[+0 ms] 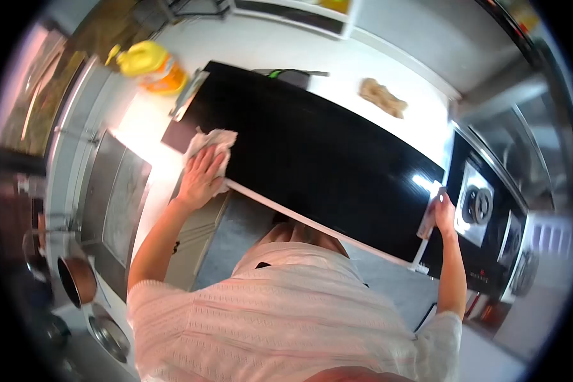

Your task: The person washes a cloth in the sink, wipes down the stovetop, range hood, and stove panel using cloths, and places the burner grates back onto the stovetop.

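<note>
A long glossy black panel (312, 149) with a pale front edge lies slantwise across the white counter, its front part jutting out over the floor. At its left end my left hand (202, 177) presses a crumpled white cloth (223, 138) against the surface, the fingers laid over the cloth. My right hand (444, 213) is closed around the panel's right end, beside the stove; its fingertips are partly hidden. A silvery metal strip (191, 95) runs along the panel's far left end.
A yellow pump bottle (149, 67) stands at the back left. Behind the panel lie a brown crumpled cloth (382, 97) and a dark object with green (293, 76). A black gas stove (477, 204) is at right, a sink (111, 197) at left, a pot (76, 280) lower left.
</note>
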Demonstrator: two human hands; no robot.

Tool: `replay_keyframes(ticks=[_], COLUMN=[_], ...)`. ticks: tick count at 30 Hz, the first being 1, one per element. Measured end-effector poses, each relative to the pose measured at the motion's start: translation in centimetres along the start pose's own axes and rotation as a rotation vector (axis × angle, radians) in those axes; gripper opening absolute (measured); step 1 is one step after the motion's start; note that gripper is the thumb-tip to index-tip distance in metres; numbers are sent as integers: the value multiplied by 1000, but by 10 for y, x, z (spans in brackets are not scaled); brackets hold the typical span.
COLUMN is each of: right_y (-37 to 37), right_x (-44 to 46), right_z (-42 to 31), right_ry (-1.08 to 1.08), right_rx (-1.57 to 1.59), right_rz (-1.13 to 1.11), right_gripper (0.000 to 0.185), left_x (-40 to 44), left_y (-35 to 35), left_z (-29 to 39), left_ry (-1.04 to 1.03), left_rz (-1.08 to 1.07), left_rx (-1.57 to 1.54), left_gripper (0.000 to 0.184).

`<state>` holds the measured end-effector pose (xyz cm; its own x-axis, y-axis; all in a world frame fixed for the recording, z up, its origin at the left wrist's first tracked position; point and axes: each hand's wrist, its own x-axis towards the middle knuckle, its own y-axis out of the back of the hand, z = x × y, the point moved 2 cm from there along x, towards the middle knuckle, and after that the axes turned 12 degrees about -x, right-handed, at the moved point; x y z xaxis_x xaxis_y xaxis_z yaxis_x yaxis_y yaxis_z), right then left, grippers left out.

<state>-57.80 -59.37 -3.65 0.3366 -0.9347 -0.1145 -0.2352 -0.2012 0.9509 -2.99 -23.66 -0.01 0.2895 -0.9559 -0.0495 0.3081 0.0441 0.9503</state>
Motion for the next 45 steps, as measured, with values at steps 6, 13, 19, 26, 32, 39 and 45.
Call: replay_keyframes(ticks=[6,13,19,26,32,39,45], right_y=[12,15,14,-2,-1,49,80], right_x=[-23,-53,-70,-106,-98,-73,-71], right_z=[-1,-4,-4,-11,-4,0,-43], right_ry=[89,-157,-414,-492,-246,-195,-326], right_rx=[-11,166,374,871,50,-195,-119], right_rz=[-21,-298,-512,-224,131,127,28], right_gripper=[14,18,27,24,32,36,37], left_x=[2,2,5,8,11,18,27], left_y=[13,15,7,6,17,35,33], left_z=[-12,-17,-21,-25,-25,-21,-21], left_ry=[-65,-106,-85,-102,-161,-310,-335], left_rz=[-24,-43,-45,-48,-41,3,19], left_rx=[-39,-11,60,50,39,19,-17], left_gripper=[66,73,73,76,74,68,71])
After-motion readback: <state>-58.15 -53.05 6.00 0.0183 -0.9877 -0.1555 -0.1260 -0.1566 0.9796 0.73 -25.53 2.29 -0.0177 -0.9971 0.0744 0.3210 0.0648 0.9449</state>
